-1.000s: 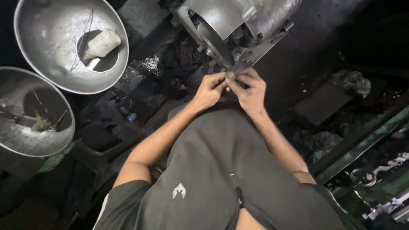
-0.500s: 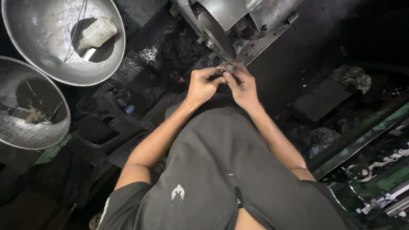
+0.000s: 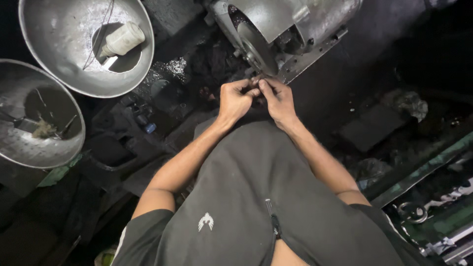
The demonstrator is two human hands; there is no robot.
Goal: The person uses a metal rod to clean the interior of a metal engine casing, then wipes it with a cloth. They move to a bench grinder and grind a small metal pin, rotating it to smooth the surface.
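Both hands, left hand (image 3: 235, 100) and right hand (image 3: 277, 98), pinch a tiny part (image 3: 256, 91) beside the metal housing (image 3: 290, 34); it could slip into the dark, oily floor (image 3: 345, 93).

A squat whitish plastic bottle (image 3: 121, 39) lies on its side in the upper metal bowl (image 3: 54, 64) — label unreadable.
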